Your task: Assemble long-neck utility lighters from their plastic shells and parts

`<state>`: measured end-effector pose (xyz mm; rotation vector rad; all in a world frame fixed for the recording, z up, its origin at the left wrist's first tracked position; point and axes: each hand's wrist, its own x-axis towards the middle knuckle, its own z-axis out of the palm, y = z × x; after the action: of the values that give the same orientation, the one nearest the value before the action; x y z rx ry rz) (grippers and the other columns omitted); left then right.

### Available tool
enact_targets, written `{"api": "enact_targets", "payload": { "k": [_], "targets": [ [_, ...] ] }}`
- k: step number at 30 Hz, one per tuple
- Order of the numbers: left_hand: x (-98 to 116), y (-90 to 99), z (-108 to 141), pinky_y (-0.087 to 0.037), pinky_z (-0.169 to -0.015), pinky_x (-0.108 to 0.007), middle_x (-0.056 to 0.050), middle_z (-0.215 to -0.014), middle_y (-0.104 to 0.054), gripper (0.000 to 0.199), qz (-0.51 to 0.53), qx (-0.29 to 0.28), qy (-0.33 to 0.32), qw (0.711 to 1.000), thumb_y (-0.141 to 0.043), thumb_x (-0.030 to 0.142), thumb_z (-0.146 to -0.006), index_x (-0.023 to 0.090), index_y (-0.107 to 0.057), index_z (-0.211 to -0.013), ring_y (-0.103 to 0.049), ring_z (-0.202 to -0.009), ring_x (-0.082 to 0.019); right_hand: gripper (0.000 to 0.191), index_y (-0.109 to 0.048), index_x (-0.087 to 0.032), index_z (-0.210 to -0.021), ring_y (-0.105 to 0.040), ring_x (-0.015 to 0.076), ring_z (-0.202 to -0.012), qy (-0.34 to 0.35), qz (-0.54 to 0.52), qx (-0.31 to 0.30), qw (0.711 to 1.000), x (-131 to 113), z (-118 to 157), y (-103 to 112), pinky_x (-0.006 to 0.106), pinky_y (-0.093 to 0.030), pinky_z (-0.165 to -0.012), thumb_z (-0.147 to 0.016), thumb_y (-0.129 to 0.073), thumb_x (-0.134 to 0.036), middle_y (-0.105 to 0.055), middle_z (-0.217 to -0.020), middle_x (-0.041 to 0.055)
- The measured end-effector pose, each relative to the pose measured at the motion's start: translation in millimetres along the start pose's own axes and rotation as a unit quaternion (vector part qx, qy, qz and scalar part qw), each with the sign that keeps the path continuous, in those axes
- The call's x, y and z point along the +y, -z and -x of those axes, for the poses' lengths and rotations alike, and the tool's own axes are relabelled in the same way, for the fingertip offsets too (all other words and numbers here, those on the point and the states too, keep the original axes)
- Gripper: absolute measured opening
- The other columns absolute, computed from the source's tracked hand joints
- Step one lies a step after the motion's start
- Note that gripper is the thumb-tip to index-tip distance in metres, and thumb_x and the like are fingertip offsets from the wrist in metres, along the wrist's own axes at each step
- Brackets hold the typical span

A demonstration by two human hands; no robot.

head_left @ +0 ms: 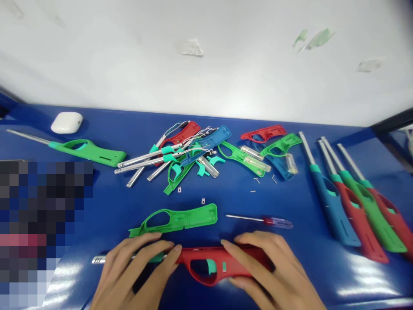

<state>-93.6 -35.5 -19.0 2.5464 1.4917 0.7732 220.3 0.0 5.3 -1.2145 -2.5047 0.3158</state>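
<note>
A red gas lighter (230, 269) with a teal trigger and a metal barrel lies sideways at the table's front. My left hand (138, 267) is closed around the barrel's teal collar and the front end of the red handle. The barrel's slotted tip shows to the left of that hand. At the handle's rear, my right hand (272, 262) grips with fingers over the top and thumb below. Just beyond my hands, a green handle half (193, 216) lies with its hollow side up. A screwdriver (277, 222) with a clear purple handle rests behind my right hand.
Loose barrels with wires (145, 160), handle halves and teal triggers are piled mid-table. Clear fuel tanks (254, 162) and small screws (257, 180) lie to their right. Several assembled lighters (338, 206) line the right side. A green lighter (100, 153) and white case (66, 122) are left.
</note>
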Motion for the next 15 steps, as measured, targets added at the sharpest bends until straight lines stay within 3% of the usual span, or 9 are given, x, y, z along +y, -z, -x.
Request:
{"api": "enact_targets", "payload": {
  "k": [9, 15],
  "targets": [
    [-1.2, 2.4, 0.4, -0.051, -0.109, -0.039, -0.001, -0.125, -0.076, 0.061, 0.002, -0.007, -0.01, 1.0, -0.059, -0.001, -0.093, 0.03, -0.064, -0.145, -0.067, -0.123, -0.023, 0.036, -0.07, -0.031, -0.141, -0.075, 0.018, -0.101, -0.011, -0.001, 0.009, 1.0, -1.9, -0.9, -1.9, 0.027, -0.062, -0.09, -0.113, -0.05, -0.044, -0.076, -0.114, 0.0054],
    [0.5, -2.3, 7.1, -0.06, -0.101, -0.04, 0.0, -0.122, -0.078, 0.051, 0.023, 0.004, 0.03, 0.999, -0.063, 0.005, -0.096, 0.033, -0.067, -0.139, -0.071, -0.12, -0.025, 0.037, -0.07, -0.028, -0.141, -0.075, 0.0176, -0.097, -0.022, -0.014, 0.008, 1.0, -2.9, -1.1, -4.6, 0.027, -0.064, -0.086, -0.114, -0.049, -0.041, -0.075, -0.11, 0.0064]
  ]
}}
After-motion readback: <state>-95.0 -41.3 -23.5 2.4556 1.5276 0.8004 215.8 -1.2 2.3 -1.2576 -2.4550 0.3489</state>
